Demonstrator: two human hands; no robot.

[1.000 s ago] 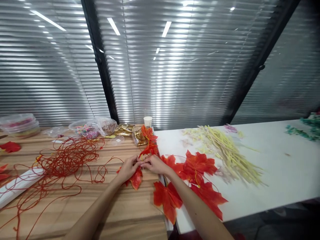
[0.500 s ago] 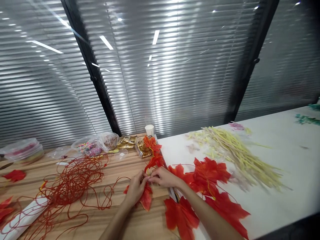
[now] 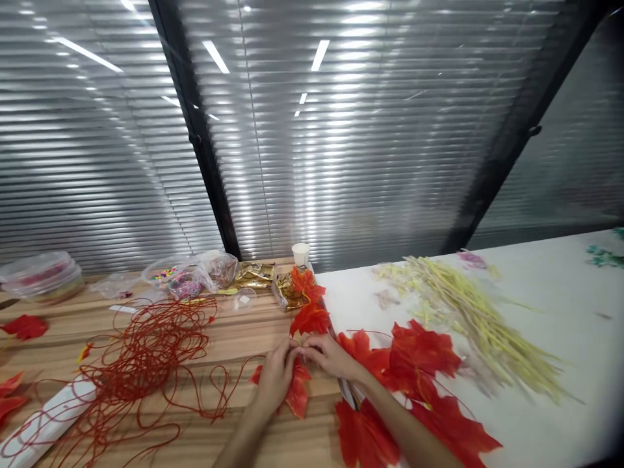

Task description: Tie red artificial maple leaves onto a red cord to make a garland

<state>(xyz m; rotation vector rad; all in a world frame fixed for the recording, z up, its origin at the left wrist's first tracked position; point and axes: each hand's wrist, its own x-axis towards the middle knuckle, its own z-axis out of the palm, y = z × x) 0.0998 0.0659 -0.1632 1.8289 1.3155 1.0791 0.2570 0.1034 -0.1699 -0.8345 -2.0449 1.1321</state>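
Observation:
My left hand (image 3: 277,372) and my right hand (image 3: 327,354) meet at the middle of the wooden table, fingertips pinched together. What they pinch is too small to make out; a red cord (image 3: 244,372) runs to them from the left. Just beyond the fingers lie orange-red maple leaves (image 3: 311,317). Another red leaf (image 3: 297,393) hangs below the hands, partly covered by my left hand. Large red leaves (image 3: 424,351) spread over the white table on the right, beside my right forearm.
A tangled heap of red cord (image 3: 151,348) lies left, over a white roll (image 3: 58,419). Plastic tubs (image 3: 41,279), bags of beads (image 3: 182,276), gold packets (image 3: 256,275) and a paper cup (image 3: 301,253) line the back. Yellow stems (image 3: 480,318) cover part of the white table (image 3: 550,292).
The camera view has shifted, so most table items appear slightly farther right or lower. Both hands stay together at the cord and leaves, with their fingers slightly rearranged.

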